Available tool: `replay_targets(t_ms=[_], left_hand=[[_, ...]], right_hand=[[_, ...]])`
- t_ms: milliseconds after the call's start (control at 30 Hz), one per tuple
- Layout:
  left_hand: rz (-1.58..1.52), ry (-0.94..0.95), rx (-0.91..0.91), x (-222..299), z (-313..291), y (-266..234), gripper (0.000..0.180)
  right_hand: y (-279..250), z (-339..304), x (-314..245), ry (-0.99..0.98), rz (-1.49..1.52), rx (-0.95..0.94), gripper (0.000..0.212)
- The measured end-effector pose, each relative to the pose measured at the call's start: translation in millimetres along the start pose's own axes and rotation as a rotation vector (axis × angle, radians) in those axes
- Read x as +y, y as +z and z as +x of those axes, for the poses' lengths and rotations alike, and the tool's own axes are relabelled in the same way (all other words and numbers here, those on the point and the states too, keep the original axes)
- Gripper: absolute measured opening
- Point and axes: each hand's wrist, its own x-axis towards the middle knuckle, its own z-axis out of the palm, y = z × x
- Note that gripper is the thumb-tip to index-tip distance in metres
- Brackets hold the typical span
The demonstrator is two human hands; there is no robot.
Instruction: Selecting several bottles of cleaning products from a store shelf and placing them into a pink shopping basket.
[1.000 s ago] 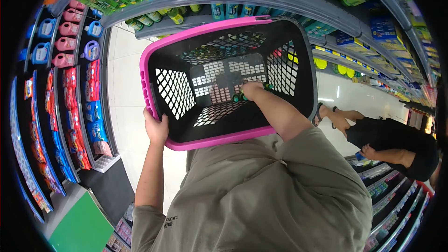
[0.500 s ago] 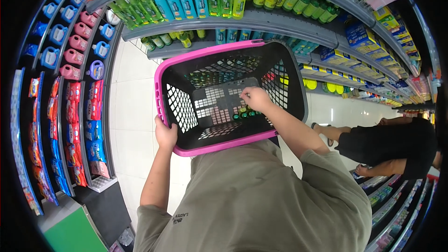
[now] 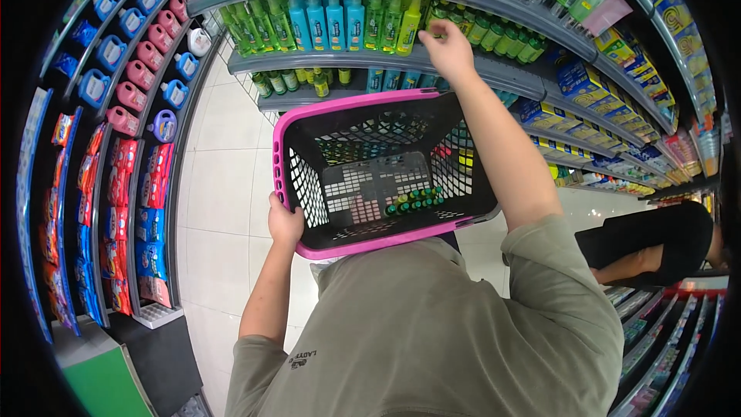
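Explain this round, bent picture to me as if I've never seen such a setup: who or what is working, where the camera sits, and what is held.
There is no machine here, just a person's two bare hands. The picture comes from the left one of two fisheye cameras worn on that person's head, looking down, so straight edges appear curved. The left hand grips the left side of a pink-rimmed black shopping basket. On the basket's bottom lie small green-topped bottles. The right hand is up by a store shelf, fingers loosely curled, with nothing visible in it. That shelf bears green bottles and blue bottles. Someone else in black clothing is at the right.
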Motion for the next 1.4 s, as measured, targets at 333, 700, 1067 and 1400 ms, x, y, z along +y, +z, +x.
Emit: replay_targets(t_ms=[333, 700, 1067, 1400], left_hand=[[-0.003, -0.032, -0.028, 8.8, -3.2, -7.1, 0.059], [0.02, -0.019, -0.007, 2.1, -0.7, -1.6, 0.059], [0.028, -0.007, -0.015, 9.7, -3.1, -4.5, 0.057], [0.036, 0.006, 0.003, 2.8, -1.5, -2.1, 0.058]], right_hand=[[26.0, 57.1, -7.2, 0.113, 0.109, -0.063, 0.053], [15.0, 51.5, -1.7, 0.172, 0.005, -0.008, 0.046], [-27.4, 6.7, 17.8, 0.306, 0.592, 0.213, 0.037], [-49.8, -92.5, 37.5, 0.176, 0.338, 0.119, 0.034]])
